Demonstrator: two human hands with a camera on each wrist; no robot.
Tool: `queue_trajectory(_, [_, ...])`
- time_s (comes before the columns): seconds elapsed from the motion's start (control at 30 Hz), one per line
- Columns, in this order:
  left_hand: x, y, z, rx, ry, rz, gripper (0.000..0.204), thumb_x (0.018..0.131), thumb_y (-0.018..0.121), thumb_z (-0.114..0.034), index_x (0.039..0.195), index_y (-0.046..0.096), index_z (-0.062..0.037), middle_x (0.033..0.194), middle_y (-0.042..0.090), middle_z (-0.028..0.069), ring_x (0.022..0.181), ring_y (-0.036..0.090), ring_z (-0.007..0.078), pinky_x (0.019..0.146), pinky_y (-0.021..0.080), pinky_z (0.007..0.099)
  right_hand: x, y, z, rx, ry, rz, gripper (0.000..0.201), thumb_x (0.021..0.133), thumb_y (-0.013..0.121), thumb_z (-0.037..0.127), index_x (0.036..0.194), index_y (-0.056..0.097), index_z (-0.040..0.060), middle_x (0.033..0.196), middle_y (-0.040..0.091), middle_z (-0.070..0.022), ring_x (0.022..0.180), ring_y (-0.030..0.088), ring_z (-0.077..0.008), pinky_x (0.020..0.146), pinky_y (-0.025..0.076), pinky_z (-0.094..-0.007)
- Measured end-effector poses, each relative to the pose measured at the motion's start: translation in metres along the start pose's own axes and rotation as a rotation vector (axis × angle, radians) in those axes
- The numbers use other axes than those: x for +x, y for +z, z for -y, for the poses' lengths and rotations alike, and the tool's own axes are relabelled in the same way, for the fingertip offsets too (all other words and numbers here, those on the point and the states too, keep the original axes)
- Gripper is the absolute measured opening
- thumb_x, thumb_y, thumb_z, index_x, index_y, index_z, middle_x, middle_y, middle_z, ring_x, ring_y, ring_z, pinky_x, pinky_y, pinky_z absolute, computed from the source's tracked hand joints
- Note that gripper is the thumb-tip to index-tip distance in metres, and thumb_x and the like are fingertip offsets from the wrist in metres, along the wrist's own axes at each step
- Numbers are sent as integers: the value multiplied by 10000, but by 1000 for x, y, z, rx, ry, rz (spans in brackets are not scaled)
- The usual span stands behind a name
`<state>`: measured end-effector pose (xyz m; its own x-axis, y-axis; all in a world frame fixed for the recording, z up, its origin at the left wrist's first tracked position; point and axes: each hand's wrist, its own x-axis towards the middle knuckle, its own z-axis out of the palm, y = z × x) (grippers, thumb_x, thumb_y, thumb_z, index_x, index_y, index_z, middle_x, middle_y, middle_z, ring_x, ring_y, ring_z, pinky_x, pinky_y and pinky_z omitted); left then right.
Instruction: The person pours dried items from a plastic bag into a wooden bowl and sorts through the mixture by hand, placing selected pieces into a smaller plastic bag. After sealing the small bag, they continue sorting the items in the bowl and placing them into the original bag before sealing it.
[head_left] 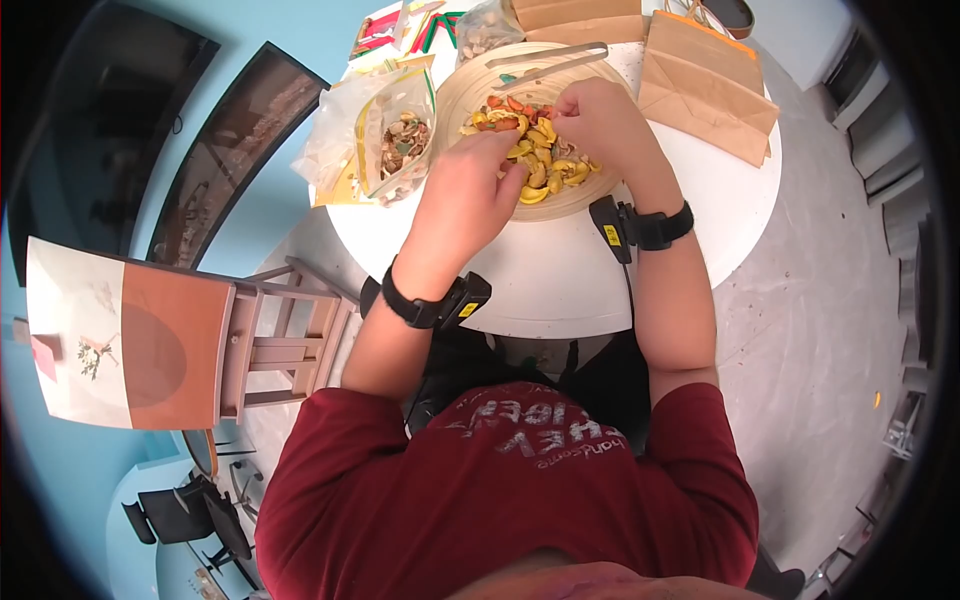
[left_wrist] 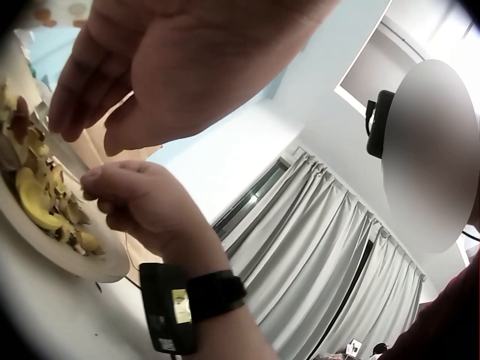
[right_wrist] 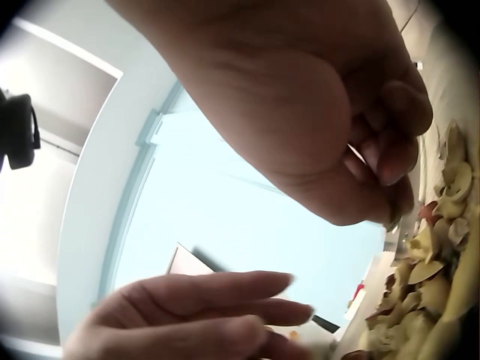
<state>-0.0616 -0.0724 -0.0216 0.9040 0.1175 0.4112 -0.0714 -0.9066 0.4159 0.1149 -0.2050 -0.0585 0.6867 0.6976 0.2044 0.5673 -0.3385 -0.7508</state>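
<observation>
A round woven-look plate [head_left: 465, 80] holds a heap of yellow, orange and brown dried pieces [head_left: 540, 165]. Over the heap's left side is the left hand [head_left: 470, 190]; in the left wrist view the same hand [left_wrist: 165, 75] has extended, relaxed fingers and no visible object. From the right, the right hand [head_left: 605, 120] reaches over the heap. Its thumb and fingertip pinch a small piece [right_wrist: 393, 222] in the right wrist view, where its other fingers are curled. What the piece is cannot be told. Metal tongs [head_left: 560, 67] lie across the plate's far side.
Left of the plate stands an open clear bag [head_left: 400, 150] of brown pieces. Another filled bag [head_left: 487, 30] lies behind the plate, near red and green strips [head_left: 440, 30]. Brown paper bags [head_left: 705, 90] lie at the right. A wooden chair [head_left: 290, 340] is at the left.
</observation>
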Motion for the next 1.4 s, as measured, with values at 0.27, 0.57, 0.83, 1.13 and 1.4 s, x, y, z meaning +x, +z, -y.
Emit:
queue_trajectory(0.27, [13, 14, 1, -34, -88, -105, 274, 897, 743, -94, 1151, 741, 7, 911, 756, 165, 797, 760, 246, 720, 582, 335, -6, -4, 19, 588, -33, 158, 151, 854, 759, 123, 936, 728, 0, 795, 693, -15, 679, 625, -87, 617, 494, -235])
queue_trajectory(0.57, [12, -30, 16, 363, -52, -402, 184, 870, 776, -153, 999, 774, -22, 853, 740, 145, 697, 714, 252, 661, 557, 345, -6, 3, 9, 320, -57, -72, 121, 877, 736, 121, 899, 733, 2, 786, 715, -69, 686, 662, -145, 633, 529, -294])
queue_trajectory(0.83, [-20, -79, 22, 661, -35, -336, 343, 792, 835, -242, 1034, 782, -5, 1135, 731, 200, 1120, 646, 430, 927, 504, 539, -5, 7, -1, -63, -96, -123, 120, 858, 723, 67, 942, 756, -13, 818, 740, -100, 763, 714, -179, 701, 561, -318])
queue_trajectory(1.13, [-17, -96, 52, 513, -336, -241, 220, 846, 754, -196, 857, 718, 21, 817, 666, 250, 764, 651, 451, 673, 529, 470, -12, 9, 10, 95, -96, 355, 152, 840, 705, 35, 974, 756, -14, 881, 762, -127, 811, 724, -209, 741, 559, -321])
queue_trajectory(1.4, [-23, -121, 33, 228, -344, -616, 241, 868, 782, -180, 876, 733, 55, 722, 715, 123, 637, 646, 183, 646, 506, 304, -10, 6, 3, -61, -121, -3, 153, 859, 670, 37, 983, 743, -14, 883, 744, -164, 817, 710, -296, 758, 558, -368])
